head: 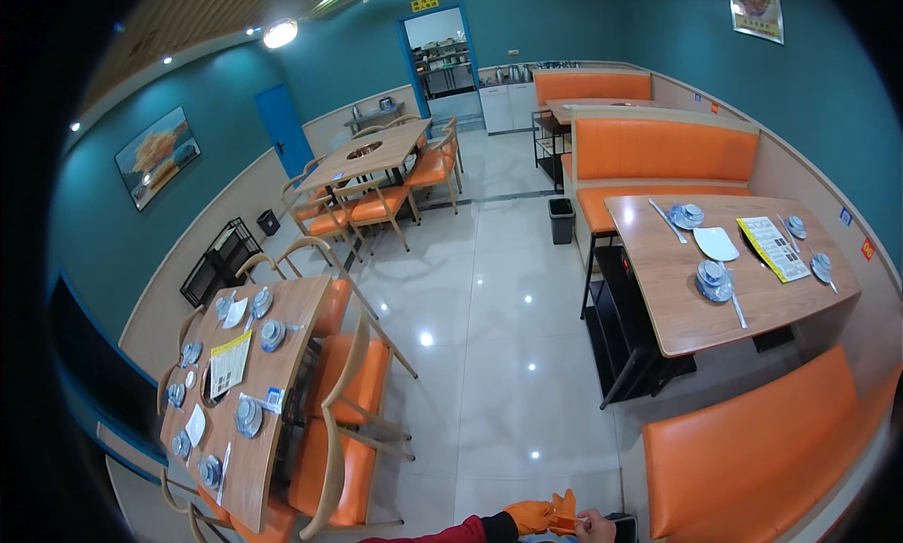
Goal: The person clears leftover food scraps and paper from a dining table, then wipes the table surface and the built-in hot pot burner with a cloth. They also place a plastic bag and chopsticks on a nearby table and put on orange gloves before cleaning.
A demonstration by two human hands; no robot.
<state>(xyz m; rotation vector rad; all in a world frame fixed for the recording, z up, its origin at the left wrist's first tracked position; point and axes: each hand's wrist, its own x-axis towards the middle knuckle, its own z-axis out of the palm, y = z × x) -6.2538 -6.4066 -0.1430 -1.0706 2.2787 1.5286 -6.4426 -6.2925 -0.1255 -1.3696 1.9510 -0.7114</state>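
Observation:
At the bottom edge, my left hand (529,517) wears an orange glove and comes out of a red sleeve with a black cuff (499,527). My bare right hand (597,528) is beside it, thumb and finger pinching orange glove material (564,509). Whether that material is part of the worn glove or a second glove held by my left hand cannot be told. Both hands are partly cut off by the picture's lower rim. Just right of my right hand, a dark bin (625,523) shows its rim, close to the end of an orange bench seat (748,444).
A tiled aisle (494,345) runs toward an open doorway (444,63). On the left stands a table (261,359) with wrapped dishware and orange chairs (331,472); on the right, a booth table (677,324) with a menu sheet (774,249). A black bin (561,222) stands beside the booth.

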